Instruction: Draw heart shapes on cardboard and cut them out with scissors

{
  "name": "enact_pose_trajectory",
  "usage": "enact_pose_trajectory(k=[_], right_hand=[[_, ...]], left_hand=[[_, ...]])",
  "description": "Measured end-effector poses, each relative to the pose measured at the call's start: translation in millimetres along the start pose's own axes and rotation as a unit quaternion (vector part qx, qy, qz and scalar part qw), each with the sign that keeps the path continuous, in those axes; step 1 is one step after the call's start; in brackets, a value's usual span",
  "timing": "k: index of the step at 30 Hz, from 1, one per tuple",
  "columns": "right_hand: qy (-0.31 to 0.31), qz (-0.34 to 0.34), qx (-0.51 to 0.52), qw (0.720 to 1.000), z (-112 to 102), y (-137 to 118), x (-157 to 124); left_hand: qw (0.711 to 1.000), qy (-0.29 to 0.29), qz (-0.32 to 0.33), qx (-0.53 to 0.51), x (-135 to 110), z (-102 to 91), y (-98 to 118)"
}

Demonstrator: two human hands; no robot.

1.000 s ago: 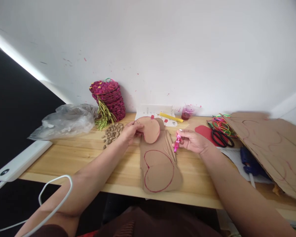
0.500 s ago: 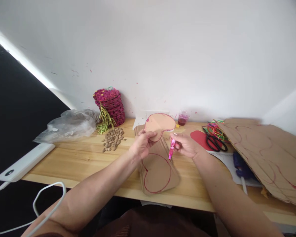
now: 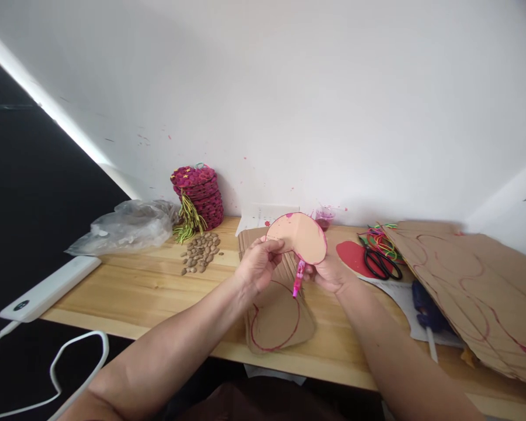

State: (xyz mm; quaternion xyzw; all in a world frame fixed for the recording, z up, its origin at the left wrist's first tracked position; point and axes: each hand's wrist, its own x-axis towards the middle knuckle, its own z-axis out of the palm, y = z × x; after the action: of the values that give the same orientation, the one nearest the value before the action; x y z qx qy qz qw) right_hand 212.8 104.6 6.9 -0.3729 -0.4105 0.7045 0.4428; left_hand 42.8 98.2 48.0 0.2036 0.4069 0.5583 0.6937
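My left hand (image 3: 259, 264) pinches the left side of a peach-coloured heart-shaped cutout (image 3: 304, 234) edged in dark pink. Behind its right lobe sits my right hand (image 3: 326, 272), partly covered by the cutout. A pink marker (image 3: 298, 279) is held in that hand and points downward; whether these fingers also grip the cutout is hard to see. Below both hands lies a piece of brown cardboard (image 3: 280, 327) with a heart outline drawn on it in dark pink. My left wrist hides part of that outline.
Brown pits (image 3: 201, 251), a plastic bag (image 3: 125, 228) and a woven purple container (image 3: 199, 196) are at the left, near a white power bank (image 3: 50, 289). At the right are black scissors (image 3: 379, 263), a red cutout (image 3: 355, 257), a glue gun (image 3: 427, 307) and large cardboard (image 3: 469, 280).
The cutout has turned and shifted right and slightly down. My right hand has moved up against it from behind, with the marker still in its fingers.
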Motion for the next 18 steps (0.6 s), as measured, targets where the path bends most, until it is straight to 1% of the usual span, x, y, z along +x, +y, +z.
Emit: enact_pose_trajectory(k=[4, 7, 10, 13, 16, 18], right_hand=[[-0.008, 0.011, 0.026, 1.000, -4.1, -4.7, -1.2], [-0.004, 0.004, 0.049, 0.999, -8.8, -11.8, -4.7], [0.017, -0.012, 0.075, 0.997, -14.9, -19.7, -6.7], [0.056, -0.036, 0.105, 0.992, -19.5, -24.6, -5.2], [0.098, -0.063, 0.129, 0.985, -20.0, -23.5, -1.4], [0.101, -0.086, 0.118, 0.984, -17.5, -19.4, 1.1]], left_hand=[[1.000, 0.005, 0.003, -0.021, 2.3, 1.4, 7.7], [0.999, 0.009, 0.013, -0.035, 1.3, 2.0, 18.1], [0.998, 0.020, 0.039, -0.054, -0.8, 0.5, 32.3], [0.995, 0.030, 0.065, -0.072, -3.8, -3.0, 44.0], [0.993, 0.036, 0.070, -0.085, -7.4, -5.2, 46.0], [0.993, 0.040, 0.063, -0.093, -9.2, -4.6, 41.7]])
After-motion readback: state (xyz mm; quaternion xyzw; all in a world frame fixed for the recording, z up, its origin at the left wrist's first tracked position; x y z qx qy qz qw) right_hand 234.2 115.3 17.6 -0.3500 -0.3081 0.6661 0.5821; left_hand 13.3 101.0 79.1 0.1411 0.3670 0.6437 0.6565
